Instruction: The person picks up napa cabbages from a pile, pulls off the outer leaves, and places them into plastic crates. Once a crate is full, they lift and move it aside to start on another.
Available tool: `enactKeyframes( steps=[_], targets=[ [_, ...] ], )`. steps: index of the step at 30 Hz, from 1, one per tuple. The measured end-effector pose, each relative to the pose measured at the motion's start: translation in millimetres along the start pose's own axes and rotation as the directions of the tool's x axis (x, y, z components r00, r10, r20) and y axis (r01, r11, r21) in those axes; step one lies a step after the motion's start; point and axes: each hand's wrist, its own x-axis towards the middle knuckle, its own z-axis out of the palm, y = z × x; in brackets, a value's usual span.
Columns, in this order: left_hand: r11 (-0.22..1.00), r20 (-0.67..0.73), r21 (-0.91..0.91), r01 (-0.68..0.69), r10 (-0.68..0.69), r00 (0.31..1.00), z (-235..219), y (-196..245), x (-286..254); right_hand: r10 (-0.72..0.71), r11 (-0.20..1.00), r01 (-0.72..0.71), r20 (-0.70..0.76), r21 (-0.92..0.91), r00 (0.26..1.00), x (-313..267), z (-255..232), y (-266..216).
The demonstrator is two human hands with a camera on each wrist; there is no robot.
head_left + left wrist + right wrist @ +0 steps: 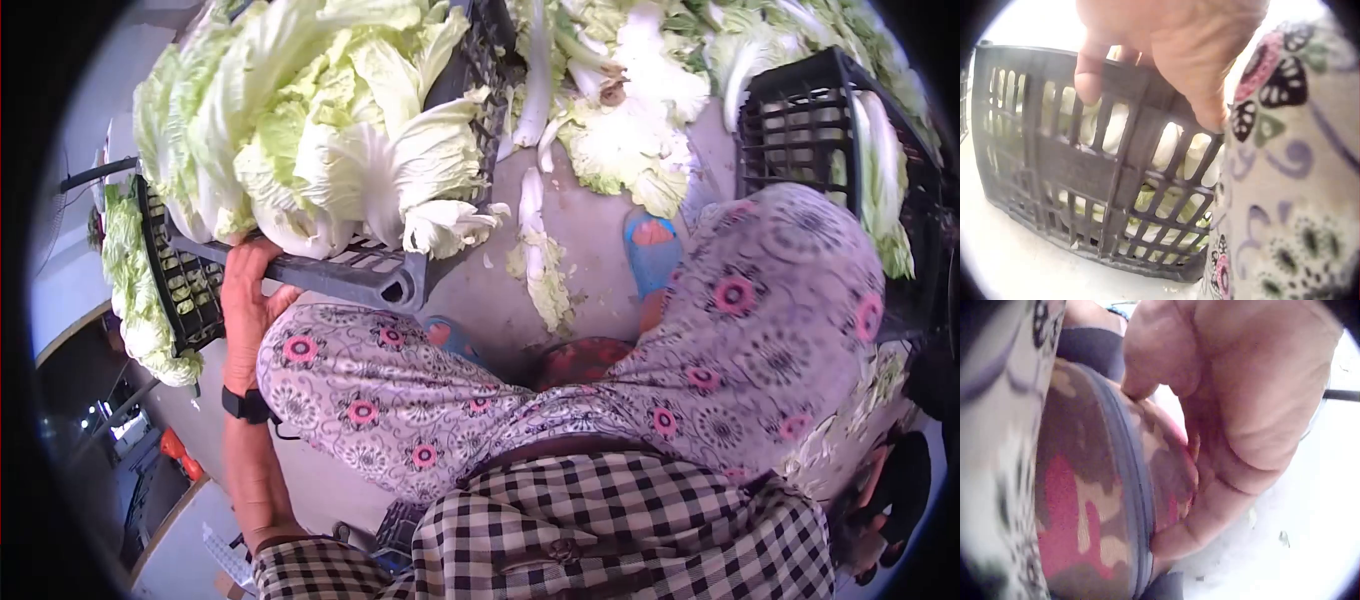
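My left hand (245, 305) holds the near rim of a black plastic crate (330, 275) heaped with Chinese cabbages (320, 130). In the left wrist view, fingers of the left hand (1179, 37) hook over the rim of this slatted crate (1079, 165), and pale cabbage shows through its slots. In the right wrist view my right hand (1254, 400) grips the edge of a round padded cushion (1094, 487) with a red and brown camouflage print and grey piping. The right hand is out of the head view, where part of the red patterned cushion (580, 362) shows between the legs.
Another black crate (800, 135) with cabbage stands at the right, and one (180, 265) at the left. Loose cabbage leaves (640, 140) litter the floor ahead. My knees in flowered trousers (760, 300) and a blue slipper (650, 255) are close by.
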Motion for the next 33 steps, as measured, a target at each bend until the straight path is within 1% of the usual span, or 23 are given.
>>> enactKeyframes(
  steps=[2, 3, 6, 10, 14, 15, 17, 18, 20, 22, 23, 26, 27, 29, 30, 32, 33],
  targets=[
    [0.999, -0.035, -0.025, -0.025, 0.025, 0.999, 3, -7, -3, -0.039, 0.999, 0.039, -0.015, 0.000, 0.999, -6, -5, 1],
    [0.999, -0.015, -0.053, 0.002, -0.003, 1.000, 2, -3, -2, -0.049, 0.999, 0.049, -0.022, 0.004, 0.999, -11, -9, 4],
    [0.975, -0.070, -0.221, -0.008, -0.007, 0.997, 9, -7, -3, -0.067, 0.998, 0.068, -0.044, 0.007, 0.997, -23, -23, 10],
    [0.946, -0.105, -0.324, -0.010, -0.025, 0.994, 15, -12, -9, -0.119, 0.993, 0.119, -0.076, 0.002, 0.990, -49, -58, 2],
    [0.945, -0.165, -0.321, -0.056, 0.002, 0.986, 19, -15, -13, -0.204, 0.978, 0.206, -0.117, 0.010, 0.972, -79, -84, -11],
    [0.948, -0.209, -0.310, -0.070, 0.004, 0.978, 18, -12, -14, -0.231, 0.972, 0.235, -0.128, 0.012, 0.964, -86, -87, -16],
    [0.934, -0.253, -0.349, -0.077, -0.015, 0.967, 23, -14, -18, -0.290, 0.955, 0.295, -0.142, 0.015, 0.947, -102, -93, -26],
    [0.927, -0.269, -0.368, -0.078, -0.026, 0.963, 24, -14, -19, -0.313, 0.947, 0.319, -0.152, 0.016, 0.937, -111, -96, -35],
    [0.936, -0.264, -0.346, -0.064, -0.032, 0.964, 22, -13, -18, -0.355, 0.931, 0.364, -0.168, 0.021, 0.920, -145, -101, -63],
    [0.944, -0.277, -0.325, -0.063, -0.032, 0.960, 26, -15, -17, -0.506, 0.855, 0.518, -0.218, 0.000, 0.835, -172, -97, -95],
    [0.939, -0.309, -0.331, -0.092, -0.016, 0.951, 29, -17, -16, -0.573, 0.809, 0.588, -0.239, -0.008, 0.784, -182, -96, -110],
    [0.964, -0.347, -0.232, -0.130, 0.043, 0.937, 32, -19, -16, -0.701, 0.700, 0.710, -0.265, -0.080, 0.662, -202, -103, -147],
    [0.971, -0.330, -0.215, -0.109, 0.033, 0.944, 30, -18, -14, -0.714, 0.687, 0.718, -0.289, -0.114, 0.637, -203, -105, -156],
    [0.984, -0.210, -0.177, -0.033, -0.005, 0.978, 26, -20, -11, -0.750, 0.649, 0.739, -0.322, -0.185, 0.578, -198, -110, -180],
    [0.988, -0.150, -0.153, 0.009, -0.032, 0.988, 23, -20, -10, -0.769, 0.631, 0.746, -0.296, -0.212, 0.566, -193, -110, -193],
    [0.987, -0.125, -0.158, 0.040, -0.060, 0.990, 16, -18, -6, -0.797, 0.603, 0.755, -0.244, -0.258, 0.553, -181, -102, -222],
    [0.987, -0.110, -0.150, 0.061, -0.078, 0.991, 17, -19, -5, -0.798, 0.603, 0.748, -0.197, -0.279, 0.570, -171, -99, -233]
  ],
)
